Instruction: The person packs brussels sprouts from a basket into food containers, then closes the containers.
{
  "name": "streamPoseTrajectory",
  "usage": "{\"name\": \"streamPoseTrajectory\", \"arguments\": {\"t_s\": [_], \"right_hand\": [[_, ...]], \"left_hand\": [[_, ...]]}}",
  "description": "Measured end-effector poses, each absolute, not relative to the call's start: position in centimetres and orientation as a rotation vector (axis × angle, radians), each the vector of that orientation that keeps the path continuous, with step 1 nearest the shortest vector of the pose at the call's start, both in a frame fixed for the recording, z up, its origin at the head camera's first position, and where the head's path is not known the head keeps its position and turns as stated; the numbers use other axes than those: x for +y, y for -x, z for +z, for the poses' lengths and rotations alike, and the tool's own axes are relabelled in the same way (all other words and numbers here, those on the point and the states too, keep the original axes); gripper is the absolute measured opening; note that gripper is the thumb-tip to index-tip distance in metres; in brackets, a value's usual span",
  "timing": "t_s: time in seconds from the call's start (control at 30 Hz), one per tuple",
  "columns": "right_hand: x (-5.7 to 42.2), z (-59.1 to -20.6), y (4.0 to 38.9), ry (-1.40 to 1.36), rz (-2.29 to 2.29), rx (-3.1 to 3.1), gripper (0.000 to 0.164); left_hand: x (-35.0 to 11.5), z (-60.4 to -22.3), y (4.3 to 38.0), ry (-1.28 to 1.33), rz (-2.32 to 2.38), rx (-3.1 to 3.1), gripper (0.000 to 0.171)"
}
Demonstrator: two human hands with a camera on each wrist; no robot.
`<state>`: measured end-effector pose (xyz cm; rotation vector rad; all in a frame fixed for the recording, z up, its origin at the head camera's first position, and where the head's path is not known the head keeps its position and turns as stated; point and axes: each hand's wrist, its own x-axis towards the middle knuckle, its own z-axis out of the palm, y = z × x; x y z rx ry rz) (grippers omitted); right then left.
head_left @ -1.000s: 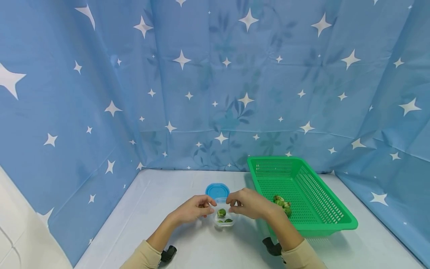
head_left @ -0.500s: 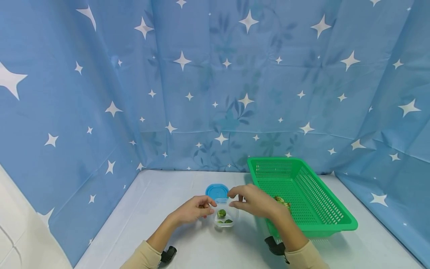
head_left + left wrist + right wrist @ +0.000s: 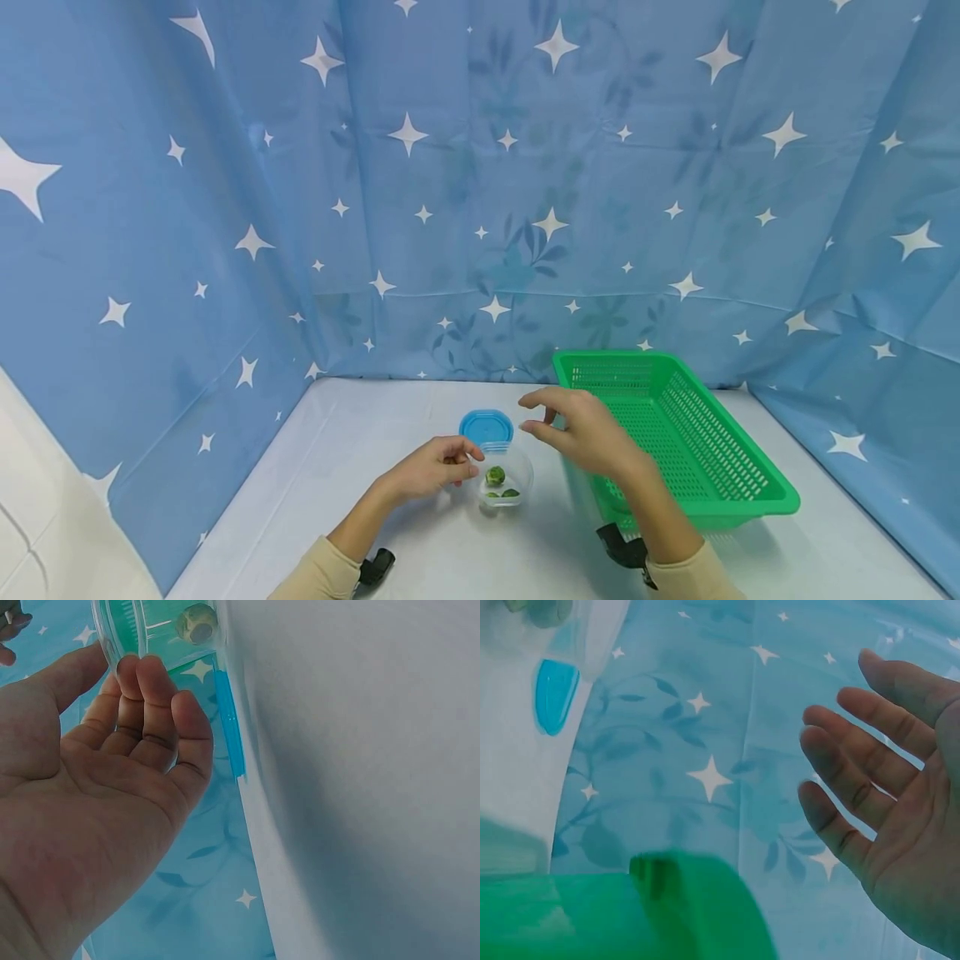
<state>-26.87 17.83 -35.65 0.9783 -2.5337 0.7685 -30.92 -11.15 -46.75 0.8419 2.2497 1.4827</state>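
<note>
A clear plastic container (image 3: 517, 475) stands on the table with a few Brussels sprouts (image 3: 495, 476) in it. My left hand (image 3: 431, 467) holds its left rim, the thumb at the rim's edge and the fingertips against the wall in the left wrist view. My right hand (image 3: 581, 423) is raised to the right of the container, beside the left edge of the green basket (image 3: 738, 442). Its fingers are loosely bent and apart, with nothing between them, as the right wrist view shows. The right hand and forearm hide part of the basket.
Behind the container lies a blue lid (image 3: 486, 426) flat on the white table (image 3: 390, 417). The green basket fills the right side of the table. A blue curtain (image 3: 450, 208) with white stars closes off the back and sides.
My right hand has moved from the container's rim up and right toward the basket. The left hand stays at the container. The sprouts in the basket are now hidden behind my right arm.
</note>
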Motion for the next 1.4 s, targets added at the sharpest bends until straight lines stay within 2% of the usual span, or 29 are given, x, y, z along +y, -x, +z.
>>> {"name": "streamPoseTrajectory", "arguments": {"t_s": [0.77, 1.4], "right_hand": [[21.1, -31.4, 28.4, -0.925, 0.891, -2.44, 0.029], [26.7, -32.4, 34.5, -0.763, 0.983, -2.577, 0.029]], "left_hand": [[-11.2, -47.0, 31.0, -0.852, 1.466, 2.269, 0.03], [-11.2, -46.8, 30.9, -0.848, 1.457, 2.277, 0.029]]}}
